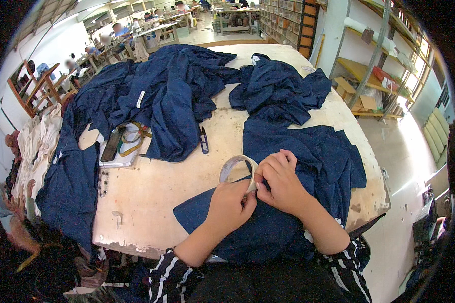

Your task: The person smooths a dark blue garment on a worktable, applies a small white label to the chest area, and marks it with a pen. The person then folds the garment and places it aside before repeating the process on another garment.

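Note:
My left hand (231, 204) grips a cream roll of tape (223, 170), holding it upright by its lower right part. The fingers of my right hand (280, 179) are pinched at the roll's right edge, its thumb beside my left fingers. Both hands are over dark navy fabric (333, 166) spread on the worn, pale worktable (129, 212). Blue thread snips (204, 140) lie left of the roll.
More navy garments (172, 91) cover the far and left table. A dark flat object (111, 144) and yellow measuring tape (144, 132) rest on papers. Cream fabric (30, 151) hangs at left. Shelving (364, 70) stands right; people (121, 31) sit at tables behind.

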Demonstrator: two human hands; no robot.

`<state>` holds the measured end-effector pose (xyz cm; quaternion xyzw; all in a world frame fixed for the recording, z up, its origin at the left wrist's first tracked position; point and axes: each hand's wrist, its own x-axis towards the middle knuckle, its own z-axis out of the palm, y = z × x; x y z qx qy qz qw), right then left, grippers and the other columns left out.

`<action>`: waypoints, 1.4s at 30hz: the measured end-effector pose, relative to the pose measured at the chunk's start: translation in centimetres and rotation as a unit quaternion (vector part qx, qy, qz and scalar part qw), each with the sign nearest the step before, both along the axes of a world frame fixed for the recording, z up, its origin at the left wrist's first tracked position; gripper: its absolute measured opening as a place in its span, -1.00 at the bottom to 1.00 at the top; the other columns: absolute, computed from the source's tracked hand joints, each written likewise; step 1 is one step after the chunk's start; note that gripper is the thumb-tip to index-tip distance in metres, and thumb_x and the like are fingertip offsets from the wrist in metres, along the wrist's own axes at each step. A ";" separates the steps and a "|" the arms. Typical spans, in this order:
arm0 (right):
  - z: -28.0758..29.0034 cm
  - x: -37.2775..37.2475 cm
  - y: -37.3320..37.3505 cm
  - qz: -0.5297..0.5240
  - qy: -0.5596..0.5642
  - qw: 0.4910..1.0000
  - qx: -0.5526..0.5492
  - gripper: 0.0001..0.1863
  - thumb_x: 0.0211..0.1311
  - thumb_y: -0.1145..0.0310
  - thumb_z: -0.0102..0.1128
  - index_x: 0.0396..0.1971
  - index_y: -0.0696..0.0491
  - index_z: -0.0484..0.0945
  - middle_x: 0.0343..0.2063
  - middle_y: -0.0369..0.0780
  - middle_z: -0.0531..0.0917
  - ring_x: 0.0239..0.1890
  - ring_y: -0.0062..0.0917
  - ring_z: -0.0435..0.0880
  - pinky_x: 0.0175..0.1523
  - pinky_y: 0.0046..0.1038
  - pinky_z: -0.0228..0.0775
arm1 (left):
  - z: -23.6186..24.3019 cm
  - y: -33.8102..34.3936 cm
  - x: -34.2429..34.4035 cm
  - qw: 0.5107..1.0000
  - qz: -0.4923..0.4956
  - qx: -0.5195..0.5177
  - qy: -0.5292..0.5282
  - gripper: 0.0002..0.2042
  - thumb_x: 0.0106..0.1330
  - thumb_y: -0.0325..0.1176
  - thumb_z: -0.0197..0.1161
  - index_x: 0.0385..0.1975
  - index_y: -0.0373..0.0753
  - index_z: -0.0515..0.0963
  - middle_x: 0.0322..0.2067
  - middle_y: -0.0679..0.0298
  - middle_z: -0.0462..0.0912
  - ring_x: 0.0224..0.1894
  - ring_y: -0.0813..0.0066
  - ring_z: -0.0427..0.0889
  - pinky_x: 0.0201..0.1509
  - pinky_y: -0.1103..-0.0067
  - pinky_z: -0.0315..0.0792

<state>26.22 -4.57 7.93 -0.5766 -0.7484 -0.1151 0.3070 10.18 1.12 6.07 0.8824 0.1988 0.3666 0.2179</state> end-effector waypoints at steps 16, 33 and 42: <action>-1.2 0.5 0.6 -0.050 0.104 0.980 0.160 -0.93 -0.12 0.37 0.27 -0.56 -0.10 0.55 -0.38 -0.42 0.59 -0.13 -0.44 0.47 0.19 -0.18 -0.02 | 0.1 0.4 -0.8 0.990 -0.103 -0.004 0.096 -0.76 0.19 -0.23 0.04 -0.57 -0.25 0.48 -0.67 -0.01 0.48 -0.57 -0.02 0.48 -0.42 0.19 0.35; 0.5 2.5 -0.7 -0.048 0.335 0.914 0.225 -0.89 0.01 0.37 0.27 -0.54 0.05 0.53 -0.17 -0.21 0.54 0.00 -0.36 0.37 0.14 -0.34 0.12 | -0.7 5.7 -4.9 0.938 0.204 -0.249 -0.125 -0.69 0.29 -0.20 -0.12 -0.54 -0.25 0.48 -0.62 0.21 0.50 -0.60 0.41 0.48 -0.55 0.52 0.32; -0.1 2.8 0.5 -0.086 0.236 0.965 0.081 -0.75 -0.25 0.25 0.45 -0.66 -0.04 0.50 -0.11 -0.27 0.54 0.04 -0.32 0.37 0.14 -0.25 0.09 | -2.4 12.2 -12.0 0.830 0.479 -0.082 0.273 -0.70 0.20 -0.05 0.07 -0.49 -0.12 0.61 -0.46 0.22 0.65 -0.34 0.20 0.62 -0.15 0.24 0.37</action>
